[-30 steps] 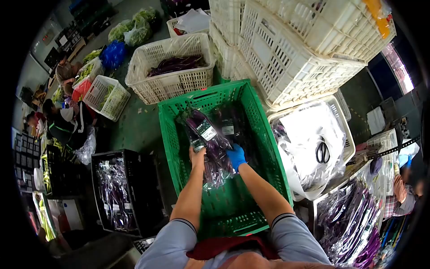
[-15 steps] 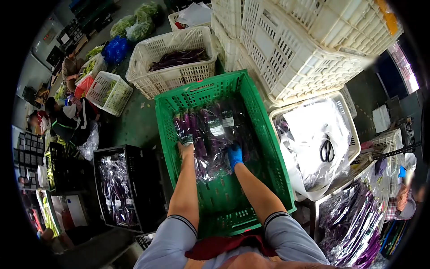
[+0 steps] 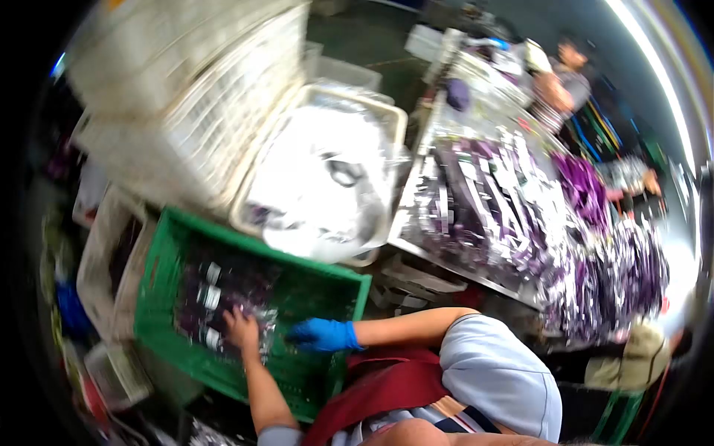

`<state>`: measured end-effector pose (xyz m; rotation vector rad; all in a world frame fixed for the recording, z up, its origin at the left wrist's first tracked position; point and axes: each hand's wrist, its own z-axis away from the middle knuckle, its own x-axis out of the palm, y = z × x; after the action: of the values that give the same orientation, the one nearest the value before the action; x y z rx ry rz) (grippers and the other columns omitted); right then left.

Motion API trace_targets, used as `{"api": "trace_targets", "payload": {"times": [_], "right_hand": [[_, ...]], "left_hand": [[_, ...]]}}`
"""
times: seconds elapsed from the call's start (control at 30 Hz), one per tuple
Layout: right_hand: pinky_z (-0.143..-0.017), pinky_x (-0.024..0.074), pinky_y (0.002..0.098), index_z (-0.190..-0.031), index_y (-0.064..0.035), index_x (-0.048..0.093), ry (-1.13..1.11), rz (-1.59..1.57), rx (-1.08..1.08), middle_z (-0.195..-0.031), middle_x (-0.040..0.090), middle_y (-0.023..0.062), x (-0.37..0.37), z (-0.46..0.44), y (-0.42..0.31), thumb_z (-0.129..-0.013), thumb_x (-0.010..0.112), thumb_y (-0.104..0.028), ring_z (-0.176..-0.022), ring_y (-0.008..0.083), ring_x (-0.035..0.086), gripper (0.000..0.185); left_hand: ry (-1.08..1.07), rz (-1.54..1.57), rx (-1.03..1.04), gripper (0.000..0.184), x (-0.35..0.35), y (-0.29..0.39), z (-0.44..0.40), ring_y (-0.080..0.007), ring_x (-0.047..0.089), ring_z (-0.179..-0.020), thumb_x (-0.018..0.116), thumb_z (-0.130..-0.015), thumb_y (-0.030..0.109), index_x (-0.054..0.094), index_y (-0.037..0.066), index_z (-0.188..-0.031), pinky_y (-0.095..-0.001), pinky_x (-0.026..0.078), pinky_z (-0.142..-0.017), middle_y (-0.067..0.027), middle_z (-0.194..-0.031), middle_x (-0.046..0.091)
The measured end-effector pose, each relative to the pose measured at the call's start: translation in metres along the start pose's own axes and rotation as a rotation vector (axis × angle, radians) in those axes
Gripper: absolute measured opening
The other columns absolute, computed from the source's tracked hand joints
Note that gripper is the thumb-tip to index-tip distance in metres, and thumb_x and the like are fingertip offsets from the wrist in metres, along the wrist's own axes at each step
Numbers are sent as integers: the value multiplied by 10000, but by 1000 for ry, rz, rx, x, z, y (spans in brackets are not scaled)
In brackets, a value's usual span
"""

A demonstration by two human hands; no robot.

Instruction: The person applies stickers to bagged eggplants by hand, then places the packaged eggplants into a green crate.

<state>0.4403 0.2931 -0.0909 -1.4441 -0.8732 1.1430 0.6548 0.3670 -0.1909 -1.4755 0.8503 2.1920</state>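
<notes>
Bagged long purple eggplants (image 3: 210,301), with white labels, lie in a green plastic crate (image 3: 349,279) in front of me. My bare left hand (image 3: 242,331) rests on the near side of these packs, its fingers apart. My right hand (image 3: 325,334), in a blue glove, hovers over the crate's right part, away from the packs. Motion blurs its fingertips, and no object shows in it.
Beyond the crate stands a white basket (image 3: 396,123) with plastic bags and scissors (image 3: 343,172). White crates (image 3: 223,97) are stacked to its left. A table at right carries many bagged eggplants (image 3: 483,193). A person (image 3: 554,85) is behind it.
My view has swung right, bringing the eggplant table to the centre right. My right hand has left the packs and moved right; my left hand now lies on top of them, fingers apart.
</notes>
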Motion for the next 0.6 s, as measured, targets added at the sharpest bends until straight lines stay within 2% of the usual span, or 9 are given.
{"api": "trace_targets", "payload": {"times": [0.03, 0.13, 0.23, 0.3, 0.37, 0.43, 0.5, 0.57, 0.6], "right_hand": [[-750, 437, 342, -1063, -11, 516, 17, 40, -40, -954, 558, 167, -21, 26, -15, -801, 532, -134, -838, 278, 544, 290], [-809, 420, 336, -1082, 3, 505, 239, 66, 90, -1023, 554, 176, -99, 105, -68, -804, 530, -133, -904, 252, 548, 310], [-790, 432, 303, -1057, -15, 530, 664, 230, 118, -939, 578, 132, -180, 205, -126, -796, 540, -87, -857, 206, 557, 271], [-765, 441, 277, -1041, -19, 540, 986, 223, 67, -948, 594, 108, -232, 268, -154, -791, 545, -64, -841, 152, 555, 254], [-750, 443, 267, -1038, 16, 528, 1243, 538, 272, -942, 593, 148, -287, 333, -150, -813, 540, -135, -871, 165, 565, 271], [-715, 439, 363, -1055, 13, 511, 1265, 943, 532, -875, 583, 194, -332, 388, -120, -799, 545, -308, -829, 311, 564, 412], [-717, 429, 399, -1055, -1, 511, 1179, 1097, 636, -867, 571, 203, -351, 420, -89, -784, 544, -368, -807, 348, 546, 457], [-707, 433, 401, -1064, -1, 505, 1398, 1213, 478, -893, 570, 207, -355, 437, -92, -791, 522, -389, -800, 346, 552, 475], [-691, 437, 399, -1053, 3, 505, 1408, 1022, 548, -902, 569, 213, -362, 451, -90, -794, 516, -389, -795, 350, 556, 470]], "left_hand": [[-116, -169, -120, 398, -28, 24, 9, -353, 374, -1133, 476, -804, 204, 455, 27, -1159, -378, 350, -916, -214, -1266, 345], [333, 326, 267, 311, -24, 34, -22, -330, 492, -975, 502, -800, 151, 511, -12, -1064, -363, 394, -838, -189, -1057, 513], [171, 963, 461, 290, -60, 147, -11, -226, 543, -909, 498, -837, 162, 515, -24, -1058, -301, 426, -784, -133, -995, 559], [-151, 1079, 442, 280, -79, 236, 20, -160, 550, -865, 504, -840, 166, 527, -33, -1036, -256, 431, -756, -98, -959, 578], [-447, 1099, 531, 254, -80, 321, 60, -144, 561, -790, 514, -828, 148, 544, -40, -996, -244, 440, -717, -87, -893, 592], [-613, 988, 721, 221, -63, 394, 99, -125, 560, -682, 499, -826, 150, 577, -29, -929, -247, 442, -622, -72, -796, 601], [-463, 655, 1016, 248, -66, 459, 141, -173, 566, -656, 510, -813, 195, 588, -22, -907, -293, 440, -590, -84, -776, 600], [-211, 460, 1176, 346, -64, 506, 174, -241, 558, -757, 534, -786, 312, 595, -13, -889, -370, 420, -665, -93, -797, 592], [-64, 258, 1222, 397, -61, 524, 184, -262, 529, -843, 530, -775, 368, 594, -6, -891, -399, 388, -725, -98, -848, 586]]}}
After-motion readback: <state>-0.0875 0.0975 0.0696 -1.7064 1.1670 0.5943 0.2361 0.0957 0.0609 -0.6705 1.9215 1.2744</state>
